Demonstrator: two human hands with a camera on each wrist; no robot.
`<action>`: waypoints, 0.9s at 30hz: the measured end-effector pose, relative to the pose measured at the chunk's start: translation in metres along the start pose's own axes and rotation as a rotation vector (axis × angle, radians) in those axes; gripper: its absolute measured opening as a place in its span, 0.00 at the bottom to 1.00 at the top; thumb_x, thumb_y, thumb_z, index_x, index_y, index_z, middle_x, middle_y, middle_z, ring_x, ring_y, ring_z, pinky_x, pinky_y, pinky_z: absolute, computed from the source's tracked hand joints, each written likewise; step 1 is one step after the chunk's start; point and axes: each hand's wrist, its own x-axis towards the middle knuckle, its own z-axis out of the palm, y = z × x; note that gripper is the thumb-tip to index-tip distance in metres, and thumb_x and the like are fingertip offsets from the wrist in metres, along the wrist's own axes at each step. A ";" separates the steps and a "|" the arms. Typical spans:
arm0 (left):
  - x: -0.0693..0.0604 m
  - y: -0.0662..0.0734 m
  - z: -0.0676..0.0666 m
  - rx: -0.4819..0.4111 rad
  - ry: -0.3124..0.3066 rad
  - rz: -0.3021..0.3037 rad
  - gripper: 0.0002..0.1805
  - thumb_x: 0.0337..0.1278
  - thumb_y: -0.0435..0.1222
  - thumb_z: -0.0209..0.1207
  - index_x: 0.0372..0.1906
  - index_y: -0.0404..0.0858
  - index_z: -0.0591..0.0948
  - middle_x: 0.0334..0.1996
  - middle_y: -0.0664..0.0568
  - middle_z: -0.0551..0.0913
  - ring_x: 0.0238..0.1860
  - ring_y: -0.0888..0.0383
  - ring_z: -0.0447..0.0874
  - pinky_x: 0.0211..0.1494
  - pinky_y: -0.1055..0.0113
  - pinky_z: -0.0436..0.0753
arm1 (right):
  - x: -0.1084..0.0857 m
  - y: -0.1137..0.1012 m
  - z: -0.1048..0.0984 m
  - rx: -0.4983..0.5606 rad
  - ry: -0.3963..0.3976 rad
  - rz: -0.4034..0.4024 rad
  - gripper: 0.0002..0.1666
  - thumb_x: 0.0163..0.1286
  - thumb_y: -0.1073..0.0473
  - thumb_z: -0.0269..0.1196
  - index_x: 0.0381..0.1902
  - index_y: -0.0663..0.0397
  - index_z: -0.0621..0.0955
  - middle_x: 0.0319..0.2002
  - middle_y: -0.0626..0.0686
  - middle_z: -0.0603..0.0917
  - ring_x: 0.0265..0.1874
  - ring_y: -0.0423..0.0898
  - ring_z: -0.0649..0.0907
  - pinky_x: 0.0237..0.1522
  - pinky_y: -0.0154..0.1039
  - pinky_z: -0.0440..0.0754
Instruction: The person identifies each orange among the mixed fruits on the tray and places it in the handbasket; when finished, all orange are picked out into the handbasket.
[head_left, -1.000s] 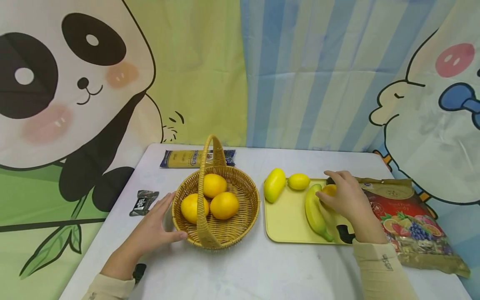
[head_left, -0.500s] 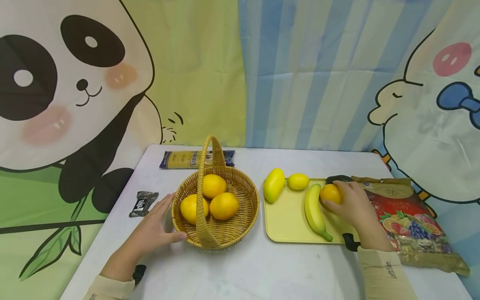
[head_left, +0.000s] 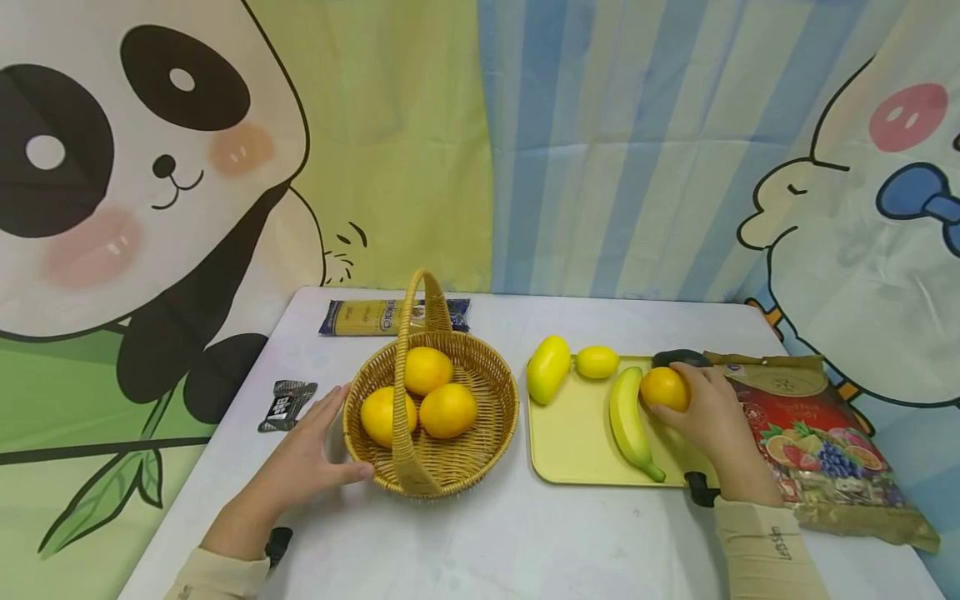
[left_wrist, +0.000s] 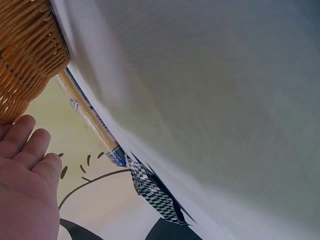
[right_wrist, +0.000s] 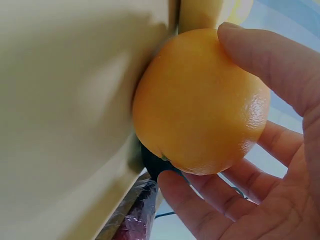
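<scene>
At the tray's right end, my right hand (head_left: 711, 415) grips an orange (head_left: 664, 389). In the right wrist view its thumb lies on one side of the orange (right_wrist: 200, 105) and the fingers curl round the other. A banana (head_left: 628, 425) lies just left of it on the yellow tray (head_left: 572, 446). My left hand (head_left: 303, 458) rests against the left side of a wicker basket (head_left: 487, 425), fingers extended and thumb near the front rim. Several orange-yellow round fruits (head_left: 448, 411) sit inside the basket, whose handle (head_left: 406, 367) stands upright.
On the tray's back left are a yellow mango-like fruit (head_left: 549, 371) and a lemon (head_left: 597, 362). A dark rounded thing (head_left: 681, 358) lies behind the orange. Around stand a red candy bag (head_left: 817, 442), a spaghetti pack (head_left: 367, 317) and a small black packet (head_left: 287, 405).
My right hand has shifted slightly right and round the orange, leaving more of the fruit in sight. The left hand and basket have stayed in place.
</scene>
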 end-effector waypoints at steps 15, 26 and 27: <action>0.001 0.002 -0.001 -0.009 -0.010 -0.017 0.75 0.34 0.72 0.75 0.87 0.53 0.47 0.85 0.39 0.49 0.82 0.29 0.50 0.74 0.21 0.58 | -0.003 0.003 0.004 0.034 0.043 0.013 0.46 0.61 0.50 0.78 0.71 0.61 0.72 0.61 0.75 0.71 0.56 0.73 0.72 0.56 0.75 0.75; 0.000 0.000 0.001 -0.004 -0.009 -0.025 0.76 0.32 0.72 0.75 0.87 0.53 0.47 0.85 0.39 0.50 0.83 0.29 0.50 0.74 0.22 0.59 | -0.004 0.001 0.000 0.036 0.017 0.021 0.46 0.62 0.49 0.77 0.71 0.61 0.72 0.61 0.75 0.71 0.54 0.72 0.73 0.54 0.75 0.77; 0.000 0.000 0.001 -0.006 -0.009 -0.026 0.76 0.32 0.72 0.75 0.87 0.53 0.47 0.85 0.39 0.50 0.83 0.29 0.50 0.74 0.22 0.59 | -0.004 0.001 0.000 0.036 0.017 0.022 0.46 0.61 0.49 0.77 0.71 0.61 0.72 0.61 0.75 0.71 0.53 0.71 0.73 0.54 0.75 0.77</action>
